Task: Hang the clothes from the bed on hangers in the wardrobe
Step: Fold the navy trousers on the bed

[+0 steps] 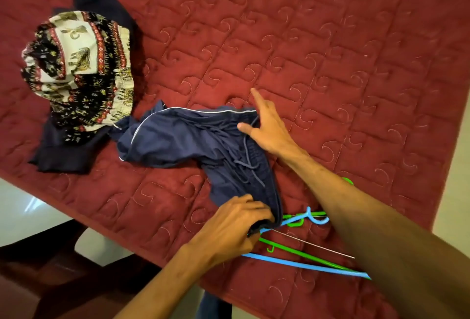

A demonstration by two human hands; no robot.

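Note:
Navy blue shorts (pixel 183 138) with white piping and a drawstring lie spread on the red quilted bed (pixel 330 51). My left hand (pixel 236 222) grips one end of their waistband, right over a blue hanger (pixel 305 219) and a green hanger (pixel 300 252) lying on the quilt. My right hand (pixel 267 127) holds the far end of the waistband, index finger stretched out. A cream and black elephant-print garment (pixel 78 64) is bunched at the left on top of a dark navy garment (pixel 66 150).
The bed's near edge runs diagonally from the left to the bottom middle, with pale floor (pixel 30 204) and dark wooden furniture (pixel 50 267) below it. The quilt's right edge meets pale floor at the far right. No wardrobe is in view.

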